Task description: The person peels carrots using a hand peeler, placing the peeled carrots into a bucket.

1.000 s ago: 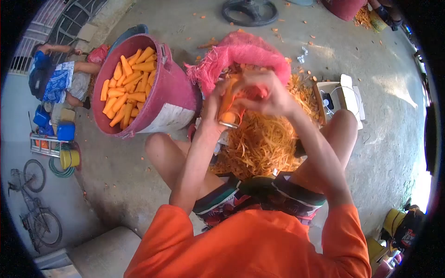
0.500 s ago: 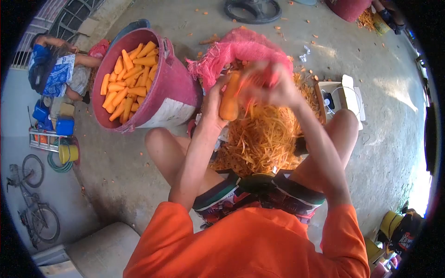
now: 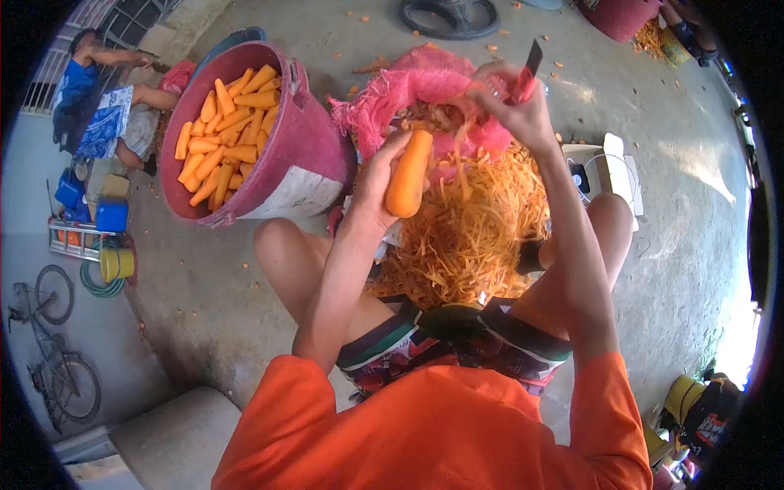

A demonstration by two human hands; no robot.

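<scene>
My left hand [image 3: 379, 184] is closed round a peeled orange carrot [image 3: 408, 175], its thick end toward me. To the right and farther off, my right hand [image 3: 523, 110] grips a red-handled knife [image 3: 530, 67], its dark blade pointing up and away. A large heap of carrot peelings [image 3: 457, 253] lies between my legs, below both hands. Behind it is a pink mesh sack [image 3: 408, 86], open, with what look like carrots inside. A thin peel strip hangs in the air between the hands, slightly blurred.
At the left stands a maroon tub [image 3: 306, 155] with several peeled carrots. An open white box [image 3: 616, 171] sits by my right knee. A black round base [image 3: 449, 20] lies beyond the sack. Another person [image 3: 102, 122] sits at the far left; part of one shows top right.
My right hand has moved up and right, away from the carrot, and the knife blade now shows clearly. The carrot in my left hand has shifted slightly right. The person at the left sits more upright.
</scene>
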